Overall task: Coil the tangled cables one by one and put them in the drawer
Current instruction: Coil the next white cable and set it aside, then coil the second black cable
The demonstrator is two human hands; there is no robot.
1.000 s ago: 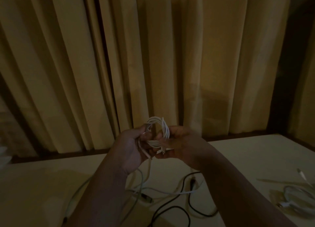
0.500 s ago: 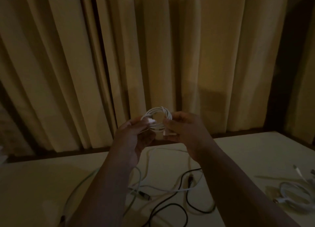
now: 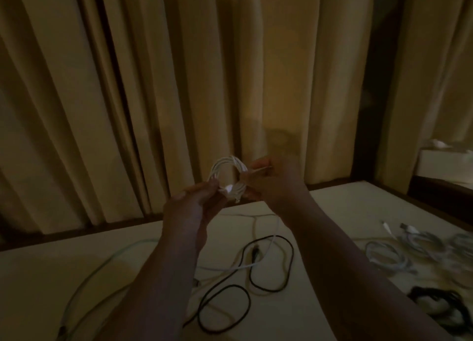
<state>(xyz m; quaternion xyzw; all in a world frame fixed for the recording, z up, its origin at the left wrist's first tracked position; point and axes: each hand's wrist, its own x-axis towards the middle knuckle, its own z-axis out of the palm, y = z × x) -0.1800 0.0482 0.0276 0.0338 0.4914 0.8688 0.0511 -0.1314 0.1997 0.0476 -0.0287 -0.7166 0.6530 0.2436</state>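
While it's up off the table: the white coil (image 3: 227, 176) hangs in mid-air between both hands, in front of the curtain (image 3: 153, 84) and above the far edge of the table (image 3: 345, 207).
left hand (image 3: 189, 205): fingertips pinch the coil's lower-left arc, right beside a bright plug (image 3: 229, 188).
right hand (image 3: 271, 184): thumb and forefinger pinch the right arc. A thin pale strip shows at the fingers; can't tell if it's a cable tail.
why two pinches: judgement. Opposite grips keep the turns from springing apart while the end gets secured. Holding it high keeps it from snagging the loose runs below.
coil orientation: the ring stands roughly upright with its hole facing the person, so the hole's axis runs from person to curtain.
long axis: slight oval, longer up-down than across. One connector tip pokes down from the bottom edge.
loose runs: the black cable (image 3: 271, 263) and white cable (image 3: 266, 238) sprawl uncoiled on the table under the forearms, crossing each other. A green cable (image 3: 89, 271) trails off left.
right side: coiled cables (image 3: 389, 256) and a black bundle (image 3: 440, 304) lie on the table, well apart from the hands. They're probably staged there, not stowed.
drawer: can't pick it out in view.
step: judgement. This coil is nearly finished and stowing comes next; several cables are left to do.
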